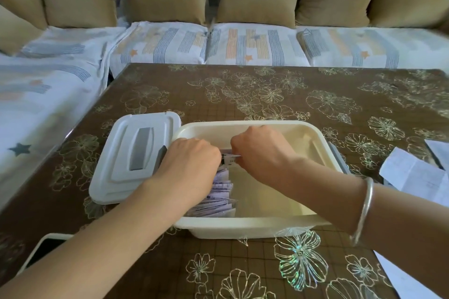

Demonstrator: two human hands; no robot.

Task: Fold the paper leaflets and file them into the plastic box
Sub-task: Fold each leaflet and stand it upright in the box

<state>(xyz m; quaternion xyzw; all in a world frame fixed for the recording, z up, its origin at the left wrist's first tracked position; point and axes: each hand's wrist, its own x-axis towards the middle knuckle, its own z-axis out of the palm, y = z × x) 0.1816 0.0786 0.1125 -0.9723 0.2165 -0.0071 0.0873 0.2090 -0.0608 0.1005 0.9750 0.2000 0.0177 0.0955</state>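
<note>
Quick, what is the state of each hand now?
Left hand: grips the folded leaflet.
Right hand: pinches the same leaflet.

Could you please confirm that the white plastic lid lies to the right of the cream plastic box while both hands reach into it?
Not quite: the head view shows the white plastic lid lying to the left of the cream plastic box, not the right. The left hand and right hand do reach into it.

Soft even daylight is filling the room; shadows are barely showing; tablecloth (301,259) is glinting up front; wide lens is bending the sofa (255,43); corners are going blurry.
</note>
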